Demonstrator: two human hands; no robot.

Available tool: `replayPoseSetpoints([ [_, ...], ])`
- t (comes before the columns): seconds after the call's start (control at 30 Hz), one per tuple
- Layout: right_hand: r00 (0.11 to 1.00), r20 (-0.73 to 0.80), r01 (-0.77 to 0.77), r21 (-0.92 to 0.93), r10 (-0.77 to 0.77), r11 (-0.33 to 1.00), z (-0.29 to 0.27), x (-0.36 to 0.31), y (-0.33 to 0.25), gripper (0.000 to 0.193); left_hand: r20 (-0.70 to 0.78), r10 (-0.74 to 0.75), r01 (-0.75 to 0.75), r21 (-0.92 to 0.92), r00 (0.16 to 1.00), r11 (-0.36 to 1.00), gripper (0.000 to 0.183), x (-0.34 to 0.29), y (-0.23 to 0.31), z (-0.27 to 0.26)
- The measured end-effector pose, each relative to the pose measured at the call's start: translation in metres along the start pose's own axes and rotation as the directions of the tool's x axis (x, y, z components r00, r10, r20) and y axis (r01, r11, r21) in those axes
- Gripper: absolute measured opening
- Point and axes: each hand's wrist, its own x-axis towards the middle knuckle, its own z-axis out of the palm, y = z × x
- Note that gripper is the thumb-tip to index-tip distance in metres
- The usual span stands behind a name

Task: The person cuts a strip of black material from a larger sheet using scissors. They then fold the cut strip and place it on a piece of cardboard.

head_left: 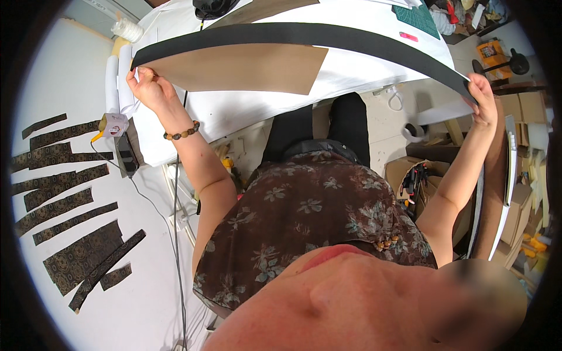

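Observation:
A long, narrow black strip (287, 34) spans above the table's near edge, bowed in this view. My left hand (153, 89) pinches its left end between thumb and fingers. Its right end is in my right hand (483, 100), fingers closed over it. Below the right hand a pale band (448, 111) trails leftward and ends in a curl (414, 133) with a dark inner side; whether it joins the strip I cannot tell. Beneath the strip, a flat tan sheet (246, 67) lies on the white table (216, 108), its far part hidden by the strip.
Several dark patterned fabric pieces (85, 254) lie on a white surface at left, near a small white box (114, 125) and a cable (177, 234). A green cutting mat (417, 19) and pink object (408, 37) sit far right. Cardboard boxes (518, 120) crowd the right side.

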Motion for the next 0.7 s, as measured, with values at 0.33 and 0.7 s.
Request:
replayPoseSetpoints([
  [0.33,0.976,-0.199,-0.101,-0.048,0.089,0.994,-0.077,-0.085,0.078,0.039,-0.034,-0.031,0.030,-0.025,0.999,0.999,0.047,-0.003,-0.001,-0.013],
  [0.7,0.989,-0.124,-0.136,-0.978,0.082,0.160,0.023,0.001,0.144,0.040,0.028,-0.033,0.034,-0.052,0.999,0.998,0.046,0.005,-0.008,-0.023],
])
